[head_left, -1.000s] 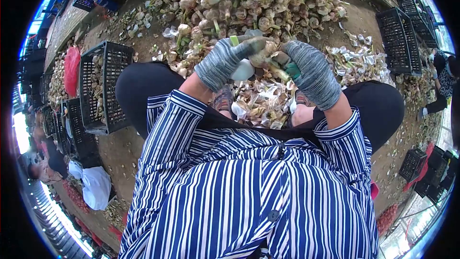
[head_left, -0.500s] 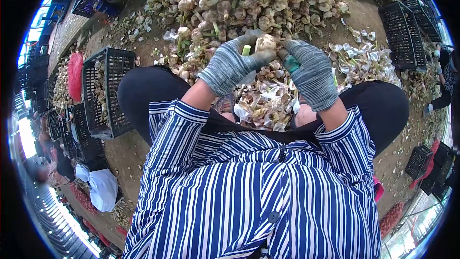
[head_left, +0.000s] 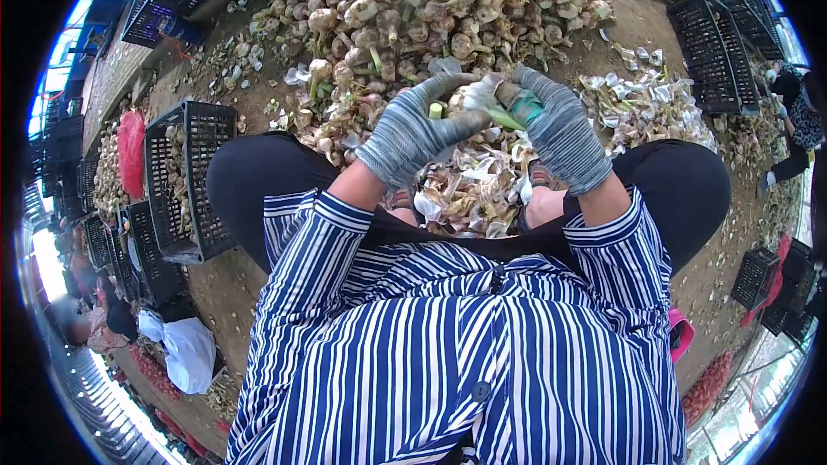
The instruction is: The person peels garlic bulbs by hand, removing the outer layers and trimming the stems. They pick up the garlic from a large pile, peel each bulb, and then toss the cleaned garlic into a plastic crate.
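The gloved left hand (head_left: 418, 133) is gripping a garlic bulb (head_left: 477, 96) above the loose skins (head_left: 469, 189), and the right hand (head_left: 562, 131) is curling in at its other side; how tightly that one is closing, I can't tell. A steady left hold and light right fingers would, I reckon, be sparing the bulb from bruising.

Ahead, the garlic heap (head_left: 413, 21) blocks the way, but a floor strip (head_left: 642, 17) runs between it and the right crate (head_left: 713, 52).
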`<move>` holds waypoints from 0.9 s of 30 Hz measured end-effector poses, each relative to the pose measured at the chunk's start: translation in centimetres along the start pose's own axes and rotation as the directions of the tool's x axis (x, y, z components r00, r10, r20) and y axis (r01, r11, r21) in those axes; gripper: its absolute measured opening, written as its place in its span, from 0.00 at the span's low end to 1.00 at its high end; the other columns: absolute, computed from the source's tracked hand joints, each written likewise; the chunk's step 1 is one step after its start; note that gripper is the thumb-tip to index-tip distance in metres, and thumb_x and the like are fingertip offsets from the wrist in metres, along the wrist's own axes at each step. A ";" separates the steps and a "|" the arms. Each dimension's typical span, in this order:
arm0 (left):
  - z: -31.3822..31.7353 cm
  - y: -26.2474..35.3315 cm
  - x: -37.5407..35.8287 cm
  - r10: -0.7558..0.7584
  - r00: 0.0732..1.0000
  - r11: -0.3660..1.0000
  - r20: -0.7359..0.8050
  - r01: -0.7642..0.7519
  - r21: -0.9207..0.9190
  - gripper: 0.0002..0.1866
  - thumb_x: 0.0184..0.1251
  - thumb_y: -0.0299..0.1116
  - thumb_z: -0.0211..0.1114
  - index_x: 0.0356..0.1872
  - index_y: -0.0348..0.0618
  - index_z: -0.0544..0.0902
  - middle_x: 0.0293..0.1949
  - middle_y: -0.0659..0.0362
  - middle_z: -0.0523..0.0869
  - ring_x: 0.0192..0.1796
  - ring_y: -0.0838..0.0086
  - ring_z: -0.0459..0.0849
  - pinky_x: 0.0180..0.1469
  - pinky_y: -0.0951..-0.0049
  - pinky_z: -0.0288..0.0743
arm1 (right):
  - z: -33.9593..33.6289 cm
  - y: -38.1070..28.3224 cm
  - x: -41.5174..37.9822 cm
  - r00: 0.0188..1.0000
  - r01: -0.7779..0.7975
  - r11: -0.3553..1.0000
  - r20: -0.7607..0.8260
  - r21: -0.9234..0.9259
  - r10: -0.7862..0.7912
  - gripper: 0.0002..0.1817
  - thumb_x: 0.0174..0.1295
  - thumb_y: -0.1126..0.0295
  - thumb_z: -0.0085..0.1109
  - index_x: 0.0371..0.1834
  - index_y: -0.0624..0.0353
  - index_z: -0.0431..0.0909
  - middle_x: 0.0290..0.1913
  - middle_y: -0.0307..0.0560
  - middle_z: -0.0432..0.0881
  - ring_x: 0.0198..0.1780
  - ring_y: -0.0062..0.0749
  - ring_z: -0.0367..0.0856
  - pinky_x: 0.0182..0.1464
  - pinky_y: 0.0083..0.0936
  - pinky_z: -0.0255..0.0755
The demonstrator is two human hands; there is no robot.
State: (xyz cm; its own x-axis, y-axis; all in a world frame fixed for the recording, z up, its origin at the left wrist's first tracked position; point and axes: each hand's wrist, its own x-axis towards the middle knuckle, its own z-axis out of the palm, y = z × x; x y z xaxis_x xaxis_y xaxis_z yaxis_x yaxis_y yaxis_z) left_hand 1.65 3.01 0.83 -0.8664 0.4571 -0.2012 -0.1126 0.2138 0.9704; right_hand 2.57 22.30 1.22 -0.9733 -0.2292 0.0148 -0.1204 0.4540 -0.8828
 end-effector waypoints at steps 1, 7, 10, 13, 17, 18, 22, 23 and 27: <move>0.0 -0.8 0.3 -0.009 1.000 0.996 -0.002 0.009 -0.087 0.35 0.48 0.40 0.73 0.58 0.41 0.70 0.48 0.55 0.79 0.49 0.74 0.78 0.51 0.74 0.74 | 0.1 0.0 0.1 0.980 -0.198 0.961 0.019 0.196 0.198 0.16 0.62 0.63 0.54 0.47 0.63 0.76 0.36 0.46 0.80 0.38 0.25 0.79 0.38 0.20 0.75; 0.6 -0.2 0.2 0.041 0.997 0.889 0.070 -0.004 -0.458 0.30 0.55 0.41 0.68 0.59 0.42 0.71 0.50 0.56 0.78 0.47 0.72 0.79 0.52 0.74 0.74 | -1.3 -0.1 -0.1 0.912 -0.371 0.674 0.112 0.639 0.395 0.16 0.62 0.61 0.55 0.47 0.61 0.77 0.38 0.43 0.81 0.38 0.21 0.79 0.35 0.15 0.75; 0.8 -0.3 0.7 0.194 0.981 0.911 0.019 -0.173 -0.374 0.34 0.52 0.47 0.70 0.58 0.42 0.70 0.49 0.54 0.78 0.47 0.70 0.80 0.50 0.72 0.77 | -1.6 1.0 -0.3 0.915 -0.346 0.664 0.082 0.662 0.395 0.16 0.63 0.61 0.53 0.48 0.59 0.77 0.38 0.42 0.81 0.36 0.19 0.79 0.36 0.12 0.74; -0.5 1.1 0.1 0.220 0.974 0.827 0.046 -0.161 -0.539 0.39 0.48 0.52 0.70 0.59 0.43 0.68 0.49 0.52 0.76 0.47 0.64 0.80 0.45 0.67 0.81 | -3.5 2.3 0.1 0.880 -0.437 0.888 -0.137 0.144 0.455 0.12 0.62 0.67 0.54 0.47 0.58 0.77 0.39 0.43 0.81 0.37 0.21 0.79 0.38 0.17 0.75; -2.0 1.9 -0.3 0.135 0.991 0.786 0.023 -0.093 -0.611 0.40 0.48 0.51 0.69 0.60 0.40 0.67 0.53 0.50 0.75 0.51 0.64 0.79 0.47 0.69 0.80 | -2.6 6.3 -1.3 0.837 -0.126 0.775 0.353 -0.619 0.418 0.17 0.52 0.69 0.60 0.47 0.58 0.76 0.43 0.48 0.80 0.44 0.37 0.79 0.49 0.28 0.73; -2.1 1.8 -0.1 0.157 0.987 0.803 -0.014 -0.136 -0.580 0.39 0.48 0.51 0.69 0.59 0.39 0.68 0.52 0.51 0.75 0.51 0.65 0.78 0.47 0.70 0.80 | -2.2 4.1 -2.1 0.825 0.021 0.661 0.386 -0.750 0.412 0.20 0.48 0.69 0.62 0.47 0.57 0.76 0.45 0.50 0.79 0.46 0.42 0.78 0.52 0.31 0.71; -2.1 1.3 0.1 -0.009 0.995 0.811 0.104 0.068 -0.581 0.35 0.49 0.51 0.69 0.56 0.40 0.72 0.49 0.54 0.78 0.49 0.70 0.79 0.48 0.73 0.78 | -1.8 0.0 -1.4 0.991 0.131 0.861 0.039 -0.491 -0.129 0.21 0.46 0.73 0.65 0.48 0.57 0.76 0.43 0.51 0.79 0.46 0.43 0.78 0.51 0.30 0.71; -2.0 1.2 0.2 -0.012 0.994 0.810 0.106 0.072 -0.582 0.35 0.49 0.51 0.69 0.56 0.40 0.72 0.49 0.54 0.78 0.49 0.70 0.79 0.48 0.73 0.78 | -1.5 -1.0 -1.2 0.991 0.128 0.862 0.040 -0.490 -0.124 0.21 0.46 0.73 0.65 0.48 0.57 0.76 0.43 0.51 0.79 0.46 0.43 0.78 0.51 0.30 0.71; -1.1 0.6 0.9 -0.027 0.997 0.900 0.075 0.057 -0.432 0.34 0.51 0.50 0.69 0.56 0.41 0.72 0.46 0.54 0.79 0.45 0.72 0.81 0.44 0.76 0.79 | -0.7 -2.1 -0.9 0.907 0.378 0.848 -0.035 -0.371 -0.420 0.21 0.45 0.71 0.66 0.46 0.57 0.76 0.36 0.49 0.80 0.37 0.41 0.79 0.43 0.32 0.72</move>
State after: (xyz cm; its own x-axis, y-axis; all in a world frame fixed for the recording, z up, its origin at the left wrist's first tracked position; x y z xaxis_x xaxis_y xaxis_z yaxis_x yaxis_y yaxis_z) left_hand 0.23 2.58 1.35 -0.8239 0.5147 -0.2373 -0.3613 -0.1544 0.9196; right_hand 3.54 22.12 3.37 -0.8389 -0.3682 0.4008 -0.5429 0.6179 -0.5687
